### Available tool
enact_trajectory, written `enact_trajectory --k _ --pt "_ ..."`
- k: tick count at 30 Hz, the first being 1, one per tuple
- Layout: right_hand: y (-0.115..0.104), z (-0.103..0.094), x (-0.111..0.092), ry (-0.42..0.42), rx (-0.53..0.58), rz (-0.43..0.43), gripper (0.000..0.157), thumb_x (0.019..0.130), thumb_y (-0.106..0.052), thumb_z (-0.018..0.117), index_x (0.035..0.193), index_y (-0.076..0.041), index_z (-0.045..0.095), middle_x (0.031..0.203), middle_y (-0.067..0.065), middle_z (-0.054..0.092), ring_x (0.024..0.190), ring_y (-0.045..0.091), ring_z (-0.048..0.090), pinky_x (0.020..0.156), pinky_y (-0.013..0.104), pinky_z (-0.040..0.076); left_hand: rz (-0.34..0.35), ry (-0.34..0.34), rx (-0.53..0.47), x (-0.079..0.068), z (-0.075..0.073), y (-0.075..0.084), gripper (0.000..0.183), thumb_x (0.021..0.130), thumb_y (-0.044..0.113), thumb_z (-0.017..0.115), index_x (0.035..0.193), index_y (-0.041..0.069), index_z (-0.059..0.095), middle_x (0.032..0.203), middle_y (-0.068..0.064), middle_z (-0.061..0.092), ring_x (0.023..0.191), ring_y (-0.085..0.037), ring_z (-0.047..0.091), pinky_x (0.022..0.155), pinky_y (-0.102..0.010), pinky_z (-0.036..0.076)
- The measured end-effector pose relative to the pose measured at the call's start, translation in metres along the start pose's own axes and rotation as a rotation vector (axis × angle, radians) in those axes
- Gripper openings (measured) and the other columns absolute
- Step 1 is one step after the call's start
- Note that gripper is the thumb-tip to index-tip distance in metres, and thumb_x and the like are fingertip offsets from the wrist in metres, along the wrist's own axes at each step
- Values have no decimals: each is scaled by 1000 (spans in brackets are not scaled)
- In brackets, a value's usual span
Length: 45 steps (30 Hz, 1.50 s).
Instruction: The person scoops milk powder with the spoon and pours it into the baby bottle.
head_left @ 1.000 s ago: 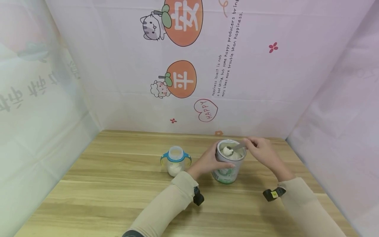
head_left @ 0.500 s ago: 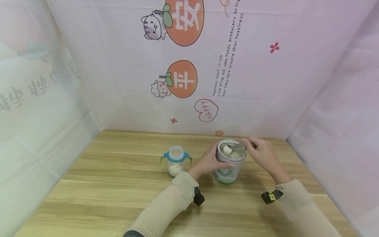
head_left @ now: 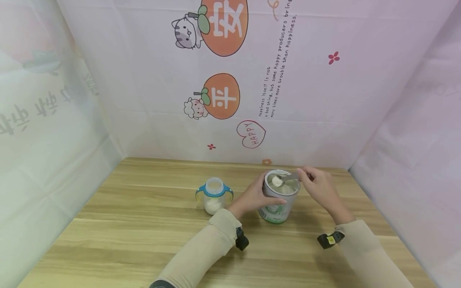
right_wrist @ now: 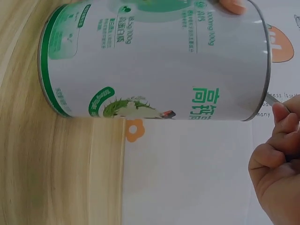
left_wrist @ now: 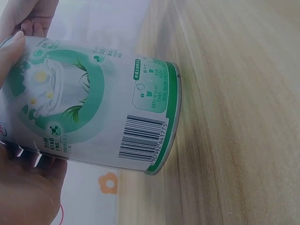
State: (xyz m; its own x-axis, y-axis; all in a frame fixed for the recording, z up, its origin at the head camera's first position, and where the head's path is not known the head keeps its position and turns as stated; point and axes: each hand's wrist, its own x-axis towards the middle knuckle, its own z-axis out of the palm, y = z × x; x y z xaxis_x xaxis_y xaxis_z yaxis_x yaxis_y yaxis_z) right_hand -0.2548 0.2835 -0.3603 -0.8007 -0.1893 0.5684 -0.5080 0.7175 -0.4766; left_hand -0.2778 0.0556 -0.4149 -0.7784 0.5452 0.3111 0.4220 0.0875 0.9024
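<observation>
Can [head_left: 276,212]: gripped at its side by the left hand [head_left: 255,196]. Spoon [head_left: 291,177]: pinched by the right hand [head_left: 318,187], within the can's mouth, heaped with powder [head_left: 277,181]. Bottle [head_left: 213,202]: left of the can. Handling advice: spoon level, can steady, loose powder shed inside the can.

The can [left_wrist: 89,105] is showing white with green print [left_wrist: 97,86], a green base band [left_wrist: 172,101] and a black-striped barcode [left_wrist: 143,139]. The spoon [head_left: 291,177] is gleaming grey, the powder [head_left: 277,182] showing creamy white. The bottle's collar [head_left: 214,195] is showing blue, the sleeves [head_left: 205,248] beige. The surface [head_left: 144,224] is displaying yellow-brown grain, the backdrop [head_left: 306,88] orange fruits [head_left: 229,105].
</observation>
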Motion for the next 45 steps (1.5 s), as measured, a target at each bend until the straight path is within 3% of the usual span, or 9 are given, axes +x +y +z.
enact_trajectory --k 7,14,24,32,39,45 --pt "1 -5 0 -38 87 164 39 106 -32 52 86 -2 67 63 4 49 52 14 39 44 27 35 -42 18 14 -1 0 2 86 80 28 88 149 25 38 136 10 52 122 -8 51 104 -35 42" --pt "6 -9 2 -97 213 304 51 105 -42 50 94 5 66 61 1 44 51 12 37 43 29 34 -51 14 20 -1 0 3 88 80 27 88 151 24 35 136 11 50 123 -8 50 104 -36 41" --pt "4 -15 3 -126 325 334 51 106 -41 50 93 7 63 58 -5 39 49 9 34 43 28 31 -41 7 31 1 0 1 87 80 29 87 150 28 35 137 10 49 125 -12 50 104 -36 41" --pt "0 -18 4 -135 345 325 48 106 -40 49 91 3 63 61 -4 41 51 10 34 47 29 33 -49 -13 34 0 -4 3 88 81 30 87 152 26 34 137 11 51 131 -20 49 106 -40 39" --pt "-4 -21 5 -137 381 314 47 106 -39 49 90 4 61 63 -4 41 52 9 34 50 28 34 -37 -26 69 3 -9 2 83 80 30 88 148 33 41 135 15 52 130 -13 47 109 -43 36" --pt "-8 -22 6 -149 383 306 47 106 -39 49 91 4 61 63 -3 42 52 10 34 51 29 34 -79 -23 107 2 -12 2 83 79 38 87 148 38 41 140 15 48 133 -10 43 111 -49 33"
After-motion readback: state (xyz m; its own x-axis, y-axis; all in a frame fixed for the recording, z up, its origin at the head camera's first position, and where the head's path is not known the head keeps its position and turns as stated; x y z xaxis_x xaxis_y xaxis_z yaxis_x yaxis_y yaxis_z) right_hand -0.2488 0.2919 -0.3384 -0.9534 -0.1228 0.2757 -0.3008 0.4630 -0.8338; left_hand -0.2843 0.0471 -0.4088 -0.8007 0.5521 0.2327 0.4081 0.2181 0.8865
